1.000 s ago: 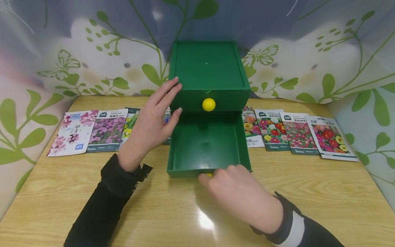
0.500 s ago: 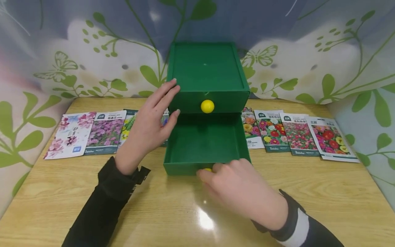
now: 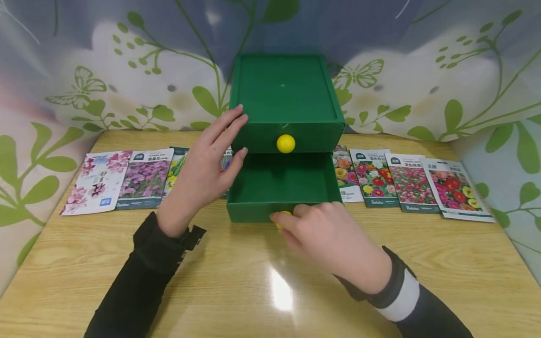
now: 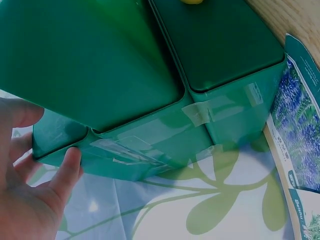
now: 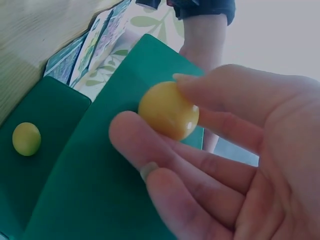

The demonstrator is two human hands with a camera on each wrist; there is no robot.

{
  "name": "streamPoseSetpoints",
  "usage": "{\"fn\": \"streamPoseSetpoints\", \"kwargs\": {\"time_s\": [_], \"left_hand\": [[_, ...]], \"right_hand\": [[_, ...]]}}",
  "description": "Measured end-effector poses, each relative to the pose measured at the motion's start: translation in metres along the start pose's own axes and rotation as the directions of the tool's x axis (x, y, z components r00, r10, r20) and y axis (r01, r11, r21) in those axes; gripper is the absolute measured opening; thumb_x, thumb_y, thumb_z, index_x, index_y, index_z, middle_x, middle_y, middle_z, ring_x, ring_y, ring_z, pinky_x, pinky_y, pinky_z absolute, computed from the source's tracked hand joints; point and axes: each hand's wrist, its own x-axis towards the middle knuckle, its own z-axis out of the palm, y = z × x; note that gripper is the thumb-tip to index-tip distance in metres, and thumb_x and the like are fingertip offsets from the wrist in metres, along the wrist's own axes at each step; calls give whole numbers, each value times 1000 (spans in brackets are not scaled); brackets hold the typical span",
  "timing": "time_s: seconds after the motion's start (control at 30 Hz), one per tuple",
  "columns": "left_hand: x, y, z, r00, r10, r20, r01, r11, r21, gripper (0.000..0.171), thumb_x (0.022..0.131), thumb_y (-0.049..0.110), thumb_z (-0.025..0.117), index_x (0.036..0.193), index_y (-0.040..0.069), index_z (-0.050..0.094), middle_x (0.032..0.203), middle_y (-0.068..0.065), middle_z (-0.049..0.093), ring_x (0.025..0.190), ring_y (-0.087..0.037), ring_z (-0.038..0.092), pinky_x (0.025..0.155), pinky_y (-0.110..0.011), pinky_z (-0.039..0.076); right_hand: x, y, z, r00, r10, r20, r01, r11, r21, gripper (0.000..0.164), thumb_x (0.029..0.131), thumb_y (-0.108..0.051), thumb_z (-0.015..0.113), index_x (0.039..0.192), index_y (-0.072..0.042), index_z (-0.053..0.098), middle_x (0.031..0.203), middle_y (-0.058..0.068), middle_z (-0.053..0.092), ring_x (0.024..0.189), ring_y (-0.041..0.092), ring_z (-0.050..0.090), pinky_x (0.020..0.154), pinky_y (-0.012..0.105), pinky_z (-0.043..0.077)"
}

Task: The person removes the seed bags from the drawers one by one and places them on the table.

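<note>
A green drawer cabinet (image 3: 283, 89) stands at the back middle of the table. Its middle drawer (image 3: 249, 213) is pulled partly out, and the visible part of its inside holds nothing. My right hand (image 3: 334, 239) pinches that drawer's round yellow knob (image 5: 167, 110) between thumb and fingers. With fingers extended, my left hand (image 3: 204, 164) rests against the upper left side of the cabinet, thumb near the front corner. The top drawer is closed, with a yellow knob (image 3: 286, 143) on its front. Below the pulled drawer, the right wrist view shows another closed drawer (image 5: 55, 115).
Flower seed packets lie in rows on both sides, including a pink-blossom packet (image 3: 97, 183) at left and a red-flower packet (image 3: 458, 190) at right. My left hand hides part of the left row. A leaf-patterned cloth (image 3: 169, 70) hangs behind the wooden table (image 3: 236, 281).
The middle drawer has slid inward, toward the back, with my right hand moving along on its knob. My left hand stays at the cabinet's side.
</note>
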Motion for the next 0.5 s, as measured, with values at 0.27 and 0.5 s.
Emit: {"fn": "streamPoseSetpoints", "kwargs": {"time_s": [0.27, 0.5], "left_hand": [[0, 1, -2, 1000, 11, 4, -11, 1000, 11, 54, 96, 3, 63, 148, 1, 46, 156, -11, 38, 142, -23, 38, 111, -38, 36], [1, 0, -1, 1000, -10, -3, 10, 1000, -16, 51, 97, 2, 61, 146, 0, 48, 155, -11, 40, 142, -25, 39, 111, -40, 36]], "right_hand": [[3, 7, 3, 999, 35, -25, -35, 999, -8, 22, 88, -18, 77, 110, -15, 76, 63, -2, 56, 47, 9, 42, 42, 20, 30], [6, 18, 11, 995, 52, -81, -52, 999, -7, 25, 88, -20, 79, 112, -14, 76, 67, -1, 59, 52, 12, 52, 45, 23, 37]]}}
